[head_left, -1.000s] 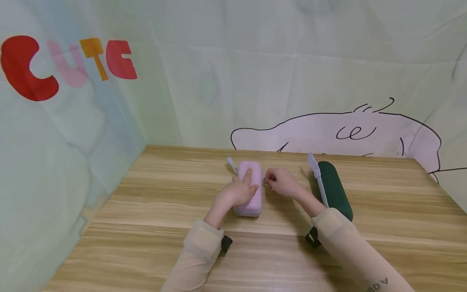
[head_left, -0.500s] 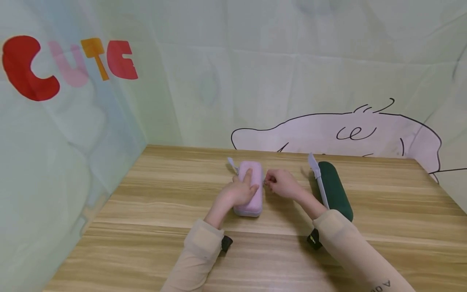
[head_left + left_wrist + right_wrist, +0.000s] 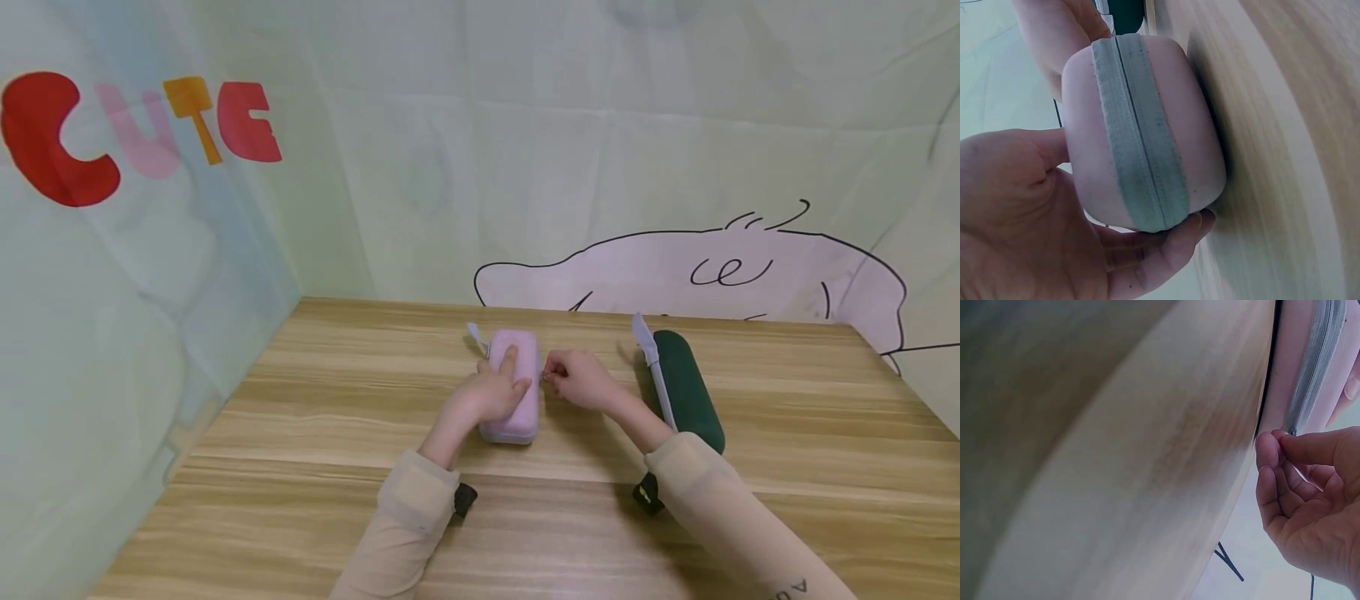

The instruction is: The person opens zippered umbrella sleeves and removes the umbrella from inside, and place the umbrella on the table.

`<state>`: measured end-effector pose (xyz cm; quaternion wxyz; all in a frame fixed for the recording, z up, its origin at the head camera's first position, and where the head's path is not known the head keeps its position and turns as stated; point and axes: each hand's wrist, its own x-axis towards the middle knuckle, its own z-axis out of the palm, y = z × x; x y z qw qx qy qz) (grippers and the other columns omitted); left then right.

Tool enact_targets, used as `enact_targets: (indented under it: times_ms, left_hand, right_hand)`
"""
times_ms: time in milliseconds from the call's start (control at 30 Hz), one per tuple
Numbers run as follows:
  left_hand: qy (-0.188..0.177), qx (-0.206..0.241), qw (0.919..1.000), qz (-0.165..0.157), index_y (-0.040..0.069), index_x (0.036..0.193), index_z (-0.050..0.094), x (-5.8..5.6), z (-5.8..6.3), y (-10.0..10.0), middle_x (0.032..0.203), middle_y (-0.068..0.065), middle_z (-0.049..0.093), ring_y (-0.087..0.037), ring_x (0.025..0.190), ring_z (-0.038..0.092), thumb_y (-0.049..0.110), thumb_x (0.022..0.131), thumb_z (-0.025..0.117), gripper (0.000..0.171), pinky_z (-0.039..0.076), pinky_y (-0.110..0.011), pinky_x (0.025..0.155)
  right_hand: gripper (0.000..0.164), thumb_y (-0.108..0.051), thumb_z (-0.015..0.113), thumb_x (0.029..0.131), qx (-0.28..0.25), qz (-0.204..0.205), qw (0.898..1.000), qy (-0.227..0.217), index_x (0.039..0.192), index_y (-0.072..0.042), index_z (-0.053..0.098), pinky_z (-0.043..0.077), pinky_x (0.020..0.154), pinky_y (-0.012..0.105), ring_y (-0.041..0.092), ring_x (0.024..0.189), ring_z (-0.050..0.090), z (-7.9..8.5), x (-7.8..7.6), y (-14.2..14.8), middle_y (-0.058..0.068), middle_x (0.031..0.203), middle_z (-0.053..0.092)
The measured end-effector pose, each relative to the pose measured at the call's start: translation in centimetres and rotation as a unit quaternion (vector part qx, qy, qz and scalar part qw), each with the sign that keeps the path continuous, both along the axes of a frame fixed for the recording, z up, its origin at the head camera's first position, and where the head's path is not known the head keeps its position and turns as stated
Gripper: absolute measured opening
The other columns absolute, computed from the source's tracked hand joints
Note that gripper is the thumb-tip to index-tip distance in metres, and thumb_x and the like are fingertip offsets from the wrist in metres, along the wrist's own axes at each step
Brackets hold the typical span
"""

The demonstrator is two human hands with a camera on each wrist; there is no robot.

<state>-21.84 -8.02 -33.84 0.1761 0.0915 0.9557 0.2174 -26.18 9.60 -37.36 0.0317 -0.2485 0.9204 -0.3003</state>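
A pink zip case (image 3: 525, 417) with a grey zipper band lies on the wooden table. My left hand (image 3: 491, 396) holds it from the left, index finger stretched along the top; in the left wrist view the fingers (image 3: 1166, 256) curl round its side. The zipper (image 3: 1141, 137) runs shut across the end seen there. At the case's right side, my right hand (image 3: 581, 379) pinches the zipper pull (image 3: 1292, 432) between thumb and forefinger; the fingertips mostly hide it. Grey zipper tape (image 3: 1316, 362) runs on from the pinch in the right wrist view.
A dark green case (image 3: 686, 383) with a light grey strap (image 3: 645, 333) lies to the right, partly behind my right forearm. A grey tab (image 3: 475, 332) sticks out at the pink case's far left. Printed cloth (image 3: 420, 167) stands behind the table (image 3: 300, 417).
My right hand has slid very slightly toward me along the pink case's side, still pinching. The left hand and both cases have stayed in place.
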Motion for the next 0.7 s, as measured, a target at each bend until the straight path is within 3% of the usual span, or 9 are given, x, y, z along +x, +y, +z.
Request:
enact_targets:
  times_ms: [700]
  left_hand:
    - [-0.002, 0.007, 1.0000, 0.001, 0.012, 0.156, 0.005, -0.10, -0.28, 0.04, 0.152, -0.039, 0.016, -0.050, 0.128, 0.044, 0.041, 0.104, 0.031, 0.065, 0.042, -0.057, 0.101]
  right_hand:
    - [0.008, 0.001, 0.059, 0.087, 0.004, 0.008, 1.000, -0.002, 0.082, -0.001, 0.065, 0.043, 0.055, 0.020, 0.007, 0.058, 0.054, 0.17, 0.78, 0.15, 0.009, 0.070, 0.065]
